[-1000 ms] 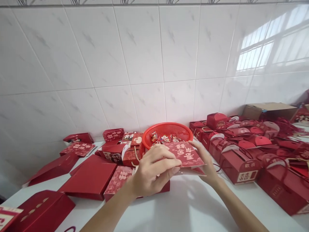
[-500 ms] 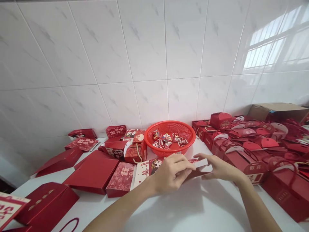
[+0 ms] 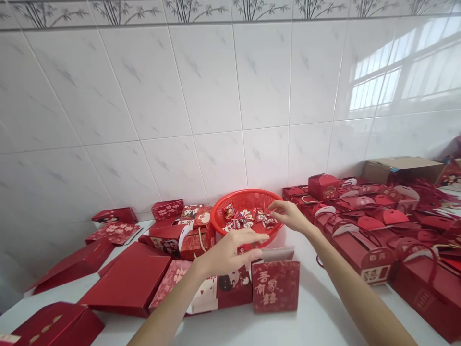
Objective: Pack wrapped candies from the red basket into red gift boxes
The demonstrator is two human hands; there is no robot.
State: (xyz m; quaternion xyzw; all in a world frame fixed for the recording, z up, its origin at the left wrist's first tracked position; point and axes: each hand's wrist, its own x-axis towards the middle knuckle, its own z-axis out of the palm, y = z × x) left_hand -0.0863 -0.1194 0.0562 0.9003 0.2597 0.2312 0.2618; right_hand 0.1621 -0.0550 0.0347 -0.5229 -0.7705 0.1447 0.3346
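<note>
A small red gift box (image 3: 275,287) with pale Chinese characters stands upright on the white table, its top flaps raised. My left hand (image 3: 230,250) is at the box's upper left edge, fingers stretched out and thumb apart; whether the thumb tip touches the flap I cannot tell. Over the right rim of a red plastic basket (image 3: 221,196) is my right hand (image 3: 292,217), fingers curved and apart, with nothing visible in them. Several wrapped candies (image 3: 248,217) lie in the basket, just left of its fingertips.
Flat-lying and folded red boxes (image 3: 126,276) cover the left side. Rows of red handled boxes (image 3: 363,250) fill the right. A cardboard carton (image 3: 403,168) sits at the far right by the white tiled wall (image 3: 216,96).
The small box, held in both hands before, now stands on the table. My right hand has left it and moved up to the basket. The view has tilted upward.
</note>
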